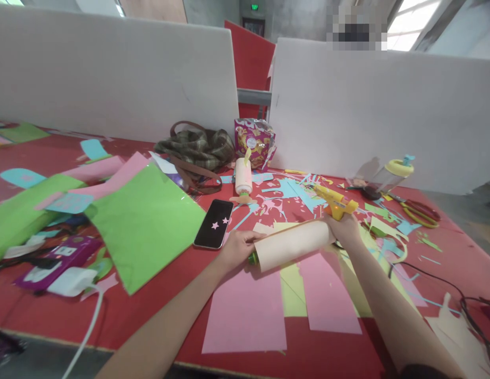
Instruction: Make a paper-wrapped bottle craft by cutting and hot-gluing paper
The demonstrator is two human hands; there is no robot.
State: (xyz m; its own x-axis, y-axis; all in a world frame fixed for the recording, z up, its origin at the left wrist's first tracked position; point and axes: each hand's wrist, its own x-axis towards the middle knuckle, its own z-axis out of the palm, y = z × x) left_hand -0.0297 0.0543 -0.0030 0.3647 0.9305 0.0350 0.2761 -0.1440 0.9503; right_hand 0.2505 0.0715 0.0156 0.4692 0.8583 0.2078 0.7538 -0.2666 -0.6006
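Observation:
A cream paper roll (294, 242) lies slantwise before me, with something green showing at its left end. My left hand (239, 247) is closed on that end, fingers partly hidden behind the paper. At the other end, my right hand (345, 230) grips a yellow glue gun (335, 201), its nozzle pointing away to the upper left; the hand is close against the roll. Beneath the roll are sheets of pink paper (245, 316) and yellow paper (294, 295). A black phone (214, 223) with two small pink stars on it lies beside my left hand.
Green sheets (150, 226) cover the left side. Behind stand a small paper-wrapped figure (243, 176), a snack bag (255, 142) and a plaid bag (197, 147). Paper scraps, scissors (421, 213), a clear bottle (389, 176) and a black cable (434, 281) lie right. White boards rise behind.

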